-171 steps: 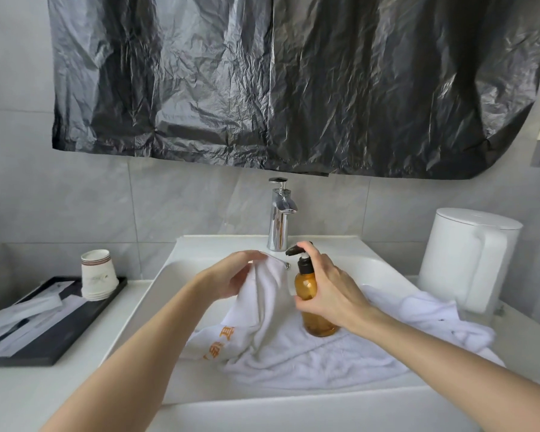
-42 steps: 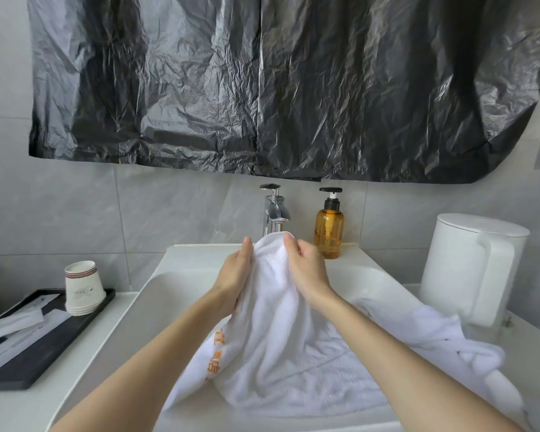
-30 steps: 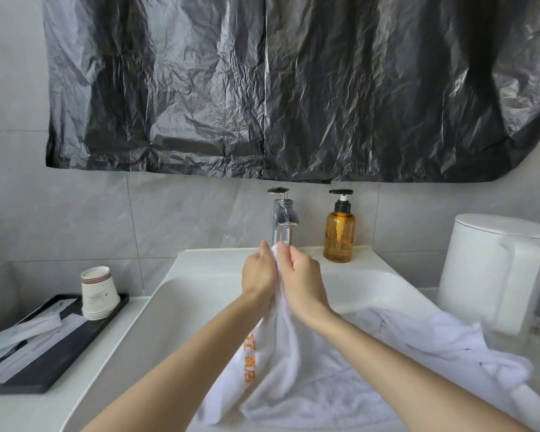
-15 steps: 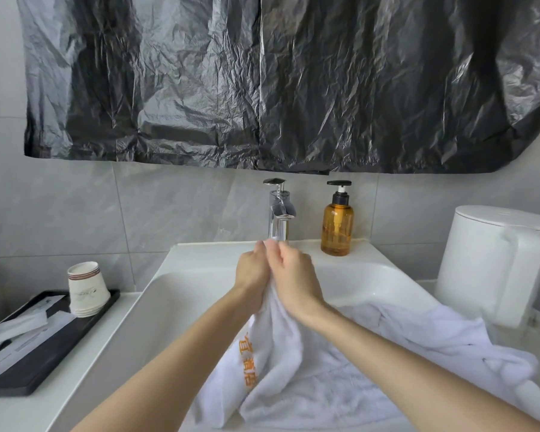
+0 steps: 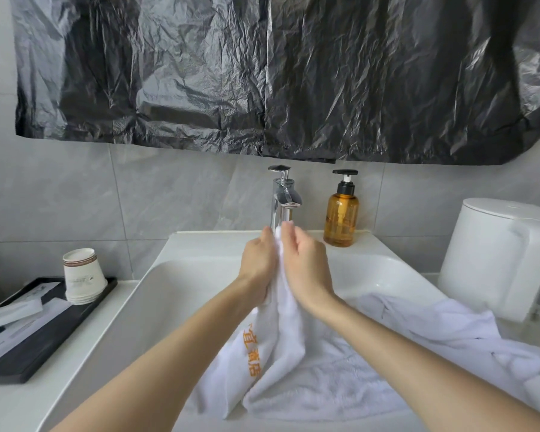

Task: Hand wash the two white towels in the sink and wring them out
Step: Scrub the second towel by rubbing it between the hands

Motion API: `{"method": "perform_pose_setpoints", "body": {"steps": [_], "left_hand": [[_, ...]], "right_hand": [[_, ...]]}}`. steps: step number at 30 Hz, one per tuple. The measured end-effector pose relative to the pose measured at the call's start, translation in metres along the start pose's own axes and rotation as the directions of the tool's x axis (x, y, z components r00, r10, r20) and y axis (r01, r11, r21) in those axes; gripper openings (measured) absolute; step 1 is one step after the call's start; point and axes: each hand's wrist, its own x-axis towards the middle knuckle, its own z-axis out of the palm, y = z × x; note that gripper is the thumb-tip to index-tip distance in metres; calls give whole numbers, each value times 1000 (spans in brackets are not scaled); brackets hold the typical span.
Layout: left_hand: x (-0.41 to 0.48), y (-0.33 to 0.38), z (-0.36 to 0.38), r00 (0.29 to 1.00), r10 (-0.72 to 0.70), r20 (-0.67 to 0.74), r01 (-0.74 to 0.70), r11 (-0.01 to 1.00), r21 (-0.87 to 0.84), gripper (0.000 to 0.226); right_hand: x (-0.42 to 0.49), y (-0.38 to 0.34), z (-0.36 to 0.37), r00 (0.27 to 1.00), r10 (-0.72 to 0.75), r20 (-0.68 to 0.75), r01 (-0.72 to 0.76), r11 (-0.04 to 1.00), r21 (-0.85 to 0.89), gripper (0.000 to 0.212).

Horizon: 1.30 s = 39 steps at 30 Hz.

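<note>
Two hands work one bunched fold: our left hand (image 5: 258, 260) and right hand (image 5: 306, 261) each have a closed grip, fingers curled round the top of the white terry towel with orange embroidered characters (image 5: 282, 341). They are pressed together mid-frame, just beneath the spout of the chrome tap (image 5: 282, 194). The rest of that towel hangs into the white ceramic sink (image 5: 184, 291). More white towelling (image 5: 443, 332) trails over the right rim toward the lower right, near the white lidded kettle (image 5: 493, 254); we cannot tell where one towel ends and the other begins.

We see three risks:
- Rubbing this high could knock our knuckles on the spout.
- A wide right-hand stroke might tip the amber plastic pump bottle (image 5: 340, 216) just right of the tap.
- The trailing cloth, once soaked, could drip across the counter toward the kettle or slide off the rim under its own weight
</note>
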Motion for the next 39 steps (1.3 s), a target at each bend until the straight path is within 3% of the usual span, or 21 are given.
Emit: {"method": "perform_pose_setpoints", "body": {"steps": [2,5,9,13,17,20,22,25,28,32,36,39], "left_hand": [[1,0,-2,1000,9,-15,-9,1000,5,42],[-4,-6,6,997,-6,72,3,999,39,43],[0,-4,0,999,-11,36,11,1000,-8,44],[-6,-6,7,995,-22,100,20,1000,20,43],[0,0,1,999,-36,26,37,999,-37,43],[-8,-4,7,999,-27,38,27,1000,10,43],[-8,-3,8,999,-16,35,15,1000,12,46],[-4,-1,5,1000,-21,6,21,1000,-10,48],[-5,-4,10,998,-27,63,27,1000,13,45],[1,-1,0,998,-56,3,56,998,-12,42],[-4,-4,8,995,-47,85,48,999,-4,46],[0,-1,4,999,-33,30,33,999,15,43]], "right_hand": [[-2,-3,1,1000,-7,21,7,1000,18,45],[14,-1,-5,991,127,-53,-126,992,28,51],[-5,1,-2,998,-49,33,49,999,6,51],[15,1,-6,991,110,-80,-107,994,39,58],[-9,-3,-3,998,-65,25,66,996,-57,52],[9,-2,-4,995,76,-66,-81,994,-78,54],[5,-1,-5,996,3,-94,-13,994,-108,52],[-4,0,-5,996,-87,-16,85,993,-79,51],[15,-1,-8,994,84,-72,-88,995,-53,55],[-8,0,-1,991,-131,15,131,988,-81,54],[14,0,-4,992,59,-113,-68,994,-81,56],[-9,-2,-1,992,-111,-64,106,991,-84,57]]}}
